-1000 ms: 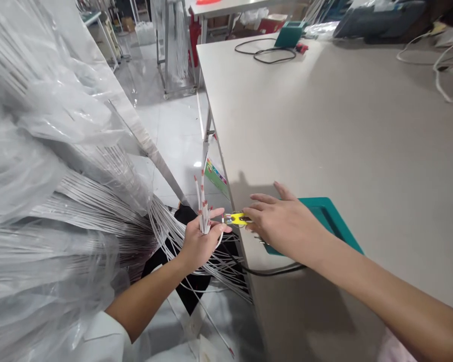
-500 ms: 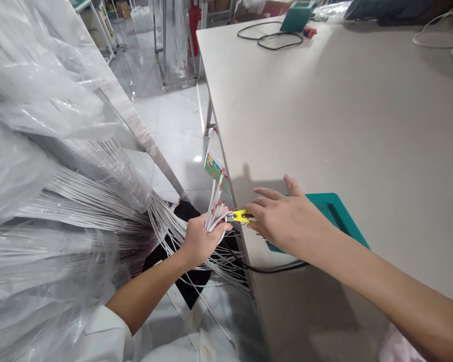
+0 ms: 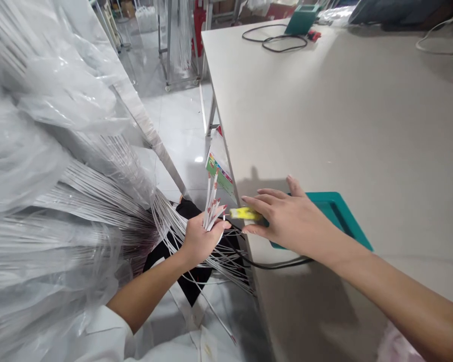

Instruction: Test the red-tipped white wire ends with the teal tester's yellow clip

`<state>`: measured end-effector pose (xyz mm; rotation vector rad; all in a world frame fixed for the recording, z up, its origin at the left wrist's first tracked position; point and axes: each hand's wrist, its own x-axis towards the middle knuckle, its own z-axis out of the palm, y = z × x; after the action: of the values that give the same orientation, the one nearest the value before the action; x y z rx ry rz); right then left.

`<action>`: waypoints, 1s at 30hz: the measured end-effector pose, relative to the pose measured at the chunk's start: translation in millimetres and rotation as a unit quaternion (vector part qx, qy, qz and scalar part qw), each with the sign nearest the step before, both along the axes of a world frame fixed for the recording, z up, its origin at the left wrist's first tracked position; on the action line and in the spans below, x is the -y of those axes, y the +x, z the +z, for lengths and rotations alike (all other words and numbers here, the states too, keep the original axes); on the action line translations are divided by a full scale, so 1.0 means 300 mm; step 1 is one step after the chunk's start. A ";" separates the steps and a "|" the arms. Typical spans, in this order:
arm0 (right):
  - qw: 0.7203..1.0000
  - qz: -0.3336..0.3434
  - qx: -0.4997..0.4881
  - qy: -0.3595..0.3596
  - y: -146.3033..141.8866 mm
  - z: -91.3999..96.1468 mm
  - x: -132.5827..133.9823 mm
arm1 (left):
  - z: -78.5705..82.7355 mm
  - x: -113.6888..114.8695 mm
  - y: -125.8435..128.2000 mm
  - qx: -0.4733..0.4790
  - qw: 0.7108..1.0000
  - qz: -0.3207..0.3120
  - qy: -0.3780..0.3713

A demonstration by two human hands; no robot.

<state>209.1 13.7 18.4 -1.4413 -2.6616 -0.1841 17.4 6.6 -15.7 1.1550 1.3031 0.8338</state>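
My left hand [image 3: 202, 239] is closed around a bunch of thin white cables [image 3: 210, 216] with red tips, which fan upward above the thumb. One short end points right, toward my other hand. My right hand [image 3: 283, 216] grips a small yellow hand tool [image 3: 245, 213] over the table's left edge. The tool is smeared by motion, so its exact kind and jaws cannot be made out. A small gap separates it from the cable ends. Beneath my right hand, partly covered, lies a green tray-like device [image 3: 335, 211] with a black cable [image 3: 275, 265] beside it.
Many long white cables [image 3: 94, 186] in clear plastic wrapping [image 3: 41, 100] hang on a rack at the left. A pale table [image 3: 347, 115] spans the right. Another green device [image 3: 302, 20] with a looped black cord stands at the back. A printed card [image 3: 219, 173] hangs at the table's edge.
The yellow tool has moved slightly right, away from the cable ends it was touching. My left hand keeps its hold on the bunch. The whole view has shifted a little.
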 end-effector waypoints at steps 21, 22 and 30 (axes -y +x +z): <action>0.674 -0.127 -0.694 -0.216 -0.254 -0.099 0.135 | 0.051 0.062 -0.107 0.106 0.990 -0.095 -0.018; 0.641 -0.139 -0.713 -0.248 -0.254 -0.102 0.139 | 0.054 0.062 -0.108 0.088 0.991 -0.102 -0.009; 0.754 -0.074 -0.606 -0.242 -0.162 -0.051 0.155 | 0.056 0.055 -0.124 0.013 0.985 -0.157 -0.076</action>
<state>160.5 -32.7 3.1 -1.1667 -1.4997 1.1113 -19.9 -9.9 1.1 1.1841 1.1057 0.5088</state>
